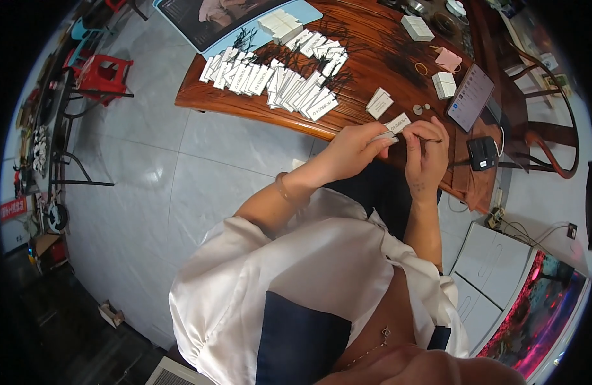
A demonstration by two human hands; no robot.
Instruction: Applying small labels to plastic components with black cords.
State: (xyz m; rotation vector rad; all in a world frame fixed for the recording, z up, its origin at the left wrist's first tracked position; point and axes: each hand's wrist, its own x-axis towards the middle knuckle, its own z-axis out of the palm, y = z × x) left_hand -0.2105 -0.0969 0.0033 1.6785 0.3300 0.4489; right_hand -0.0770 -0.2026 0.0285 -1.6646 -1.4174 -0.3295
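At the edge of the tabletop (373,59), gripping white tags (397,122) between closed fingertips of left hand (355,151) and right hand (426,153), just nearer than a small pile (379,103).

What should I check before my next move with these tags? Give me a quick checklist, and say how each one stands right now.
1. Tag at the fingers: ok, it shows between the left hand and the right hand.
2. Right-hand grip: cannot tell, the contact is partly hidden.
3. String through that tag: cannot tell, fingers cover part of it.
4. Small stack near the hands: ok, on the table just beyond them.
5. Big tag pile squared up: not ok, tags lie fanned and overlapping.
6. Black strings neat: not ok, they sprawl loosely.
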